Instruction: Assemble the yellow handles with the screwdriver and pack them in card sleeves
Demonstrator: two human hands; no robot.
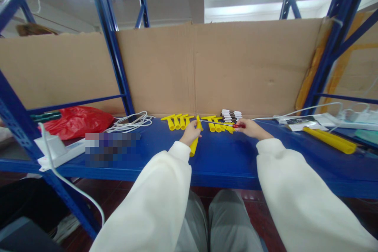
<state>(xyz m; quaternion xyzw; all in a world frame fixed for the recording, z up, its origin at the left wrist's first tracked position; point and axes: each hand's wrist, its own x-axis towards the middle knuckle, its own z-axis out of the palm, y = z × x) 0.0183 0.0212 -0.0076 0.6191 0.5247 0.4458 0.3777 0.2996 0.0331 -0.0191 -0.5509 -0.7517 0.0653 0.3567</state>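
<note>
steadying a yellow tee (193, 148), the left hand (190, 133) is closed around its upper part, thumb and fingers wrapped on it. the tee is tilted, its wide round end pointing down to about 6 o'clock, over the middle of the blue shelf (226, 161). at 3 o'clock from it, the right hand (247, 126) has its fingers curled on the red handle of a screwdriver (238, 126). the thin shaft runs towards 9 o'clock and ends at the top of the tee; whether the tip is in it or just beside it, i cannot tell.

near the left hand at 10 o'clock, a row of tees (177, 123) lies side by side, round ends towards the person. at 2 o'clock a second row (215, 125) lies partly behind the shaft, and just beyond that is a stack of black and white pieces (230, 115).

well out at 9 o'clock are a coiled white cable (132, 123) and a red bag (81, 121), with a power strip (75, 148) nearer 8. far out at 3 o'clock lies a yellow tube (330, 140). a cardboard wall (251, 67) stands at 12.
</note>
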